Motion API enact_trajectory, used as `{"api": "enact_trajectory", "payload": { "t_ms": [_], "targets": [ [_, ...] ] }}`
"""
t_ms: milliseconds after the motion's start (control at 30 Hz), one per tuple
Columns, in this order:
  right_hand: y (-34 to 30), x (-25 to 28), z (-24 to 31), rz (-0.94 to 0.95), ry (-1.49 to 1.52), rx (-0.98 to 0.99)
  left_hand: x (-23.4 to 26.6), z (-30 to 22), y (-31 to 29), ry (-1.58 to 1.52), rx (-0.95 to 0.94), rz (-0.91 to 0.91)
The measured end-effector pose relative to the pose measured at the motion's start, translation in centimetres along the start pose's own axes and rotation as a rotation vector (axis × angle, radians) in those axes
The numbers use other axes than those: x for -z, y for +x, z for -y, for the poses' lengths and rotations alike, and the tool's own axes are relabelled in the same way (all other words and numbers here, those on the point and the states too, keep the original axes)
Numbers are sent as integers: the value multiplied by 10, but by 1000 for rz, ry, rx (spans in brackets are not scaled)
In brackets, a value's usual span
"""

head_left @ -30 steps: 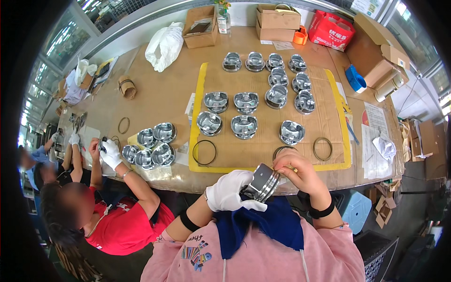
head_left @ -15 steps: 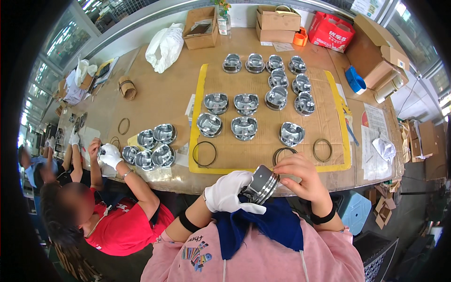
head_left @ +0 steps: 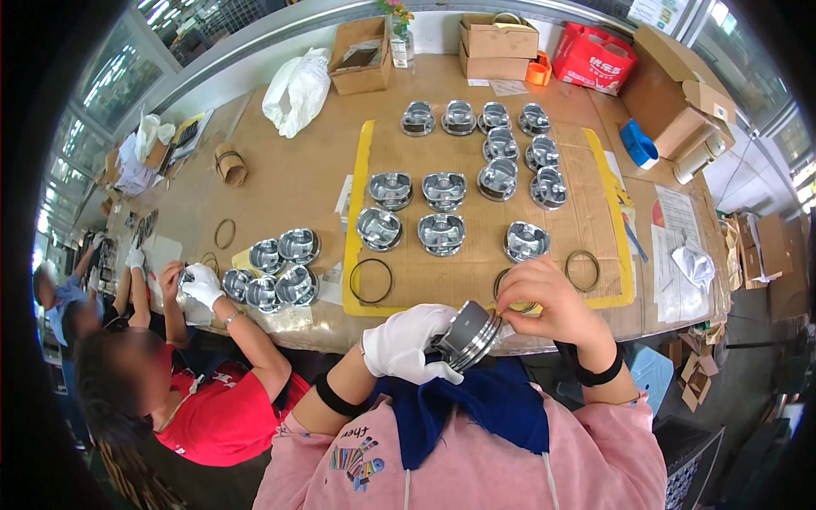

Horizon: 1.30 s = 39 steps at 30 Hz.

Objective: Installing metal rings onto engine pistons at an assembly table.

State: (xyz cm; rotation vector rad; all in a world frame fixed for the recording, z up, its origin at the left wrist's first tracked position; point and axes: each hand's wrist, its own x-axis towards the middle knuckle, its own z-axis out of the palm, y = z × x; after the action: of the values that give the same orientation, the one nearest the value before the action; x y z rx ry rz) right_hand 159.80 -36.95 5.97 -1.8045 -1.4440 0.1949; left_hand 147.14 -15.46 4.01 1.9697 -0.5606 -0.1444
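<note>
And here's the gripped piston [head_left: 470, 335], matt dark on top, shiny metal down its grooved side; dull white cloth glove [head_left: 410, 343] against it; beyond the grip, glossy metal pistons [head_left: 442, 234] on brown cardboard [head_left: 455, 281]!

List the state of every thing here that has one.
Left hand: gloved, gripping the held piston.
Right hand: bare, fingers bent near that piston; contact unclear.
Held piston: tilted, grooved end toward the right hand.
Pistons on the cardboard: standing, unheld.
Rightmost ring: lying flat.
White bag: crumpled.
Box beside white bag: open.
Red bag: upright.
</note>
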Motion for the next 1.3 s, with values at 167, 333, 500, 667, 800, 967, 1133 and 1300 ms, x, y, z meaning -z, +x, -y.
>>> {"api": "enact_trajectory", "payload": {
  "t_ms": [167,333,500,667,800,967,1133,1300],
  "targets": [
    [8,6,7,74,-16,51,2,3,-1,-70,-24,28],
    [13,9,13,118,-57,59,5,2,-1,-42,-29,45],
    [13,6,14,105,-59,74,7,0,-2,-50,-29,61],
    [12,4,13,91,-55,90,10,-6,0,-93,-41,69],
    [11,6,15,47,-29,77,9,-3,-4,-48,-65,12],
    [3,4,9,-47,0,50,4,15,-14,-282,147,56],
    [8,-12,17,-3,-81,-79,8,4,-14,-186,88,-229],
    [8,-34,13,-111,61,-339,33,14,-5,37,439,-418]
  ]
}}
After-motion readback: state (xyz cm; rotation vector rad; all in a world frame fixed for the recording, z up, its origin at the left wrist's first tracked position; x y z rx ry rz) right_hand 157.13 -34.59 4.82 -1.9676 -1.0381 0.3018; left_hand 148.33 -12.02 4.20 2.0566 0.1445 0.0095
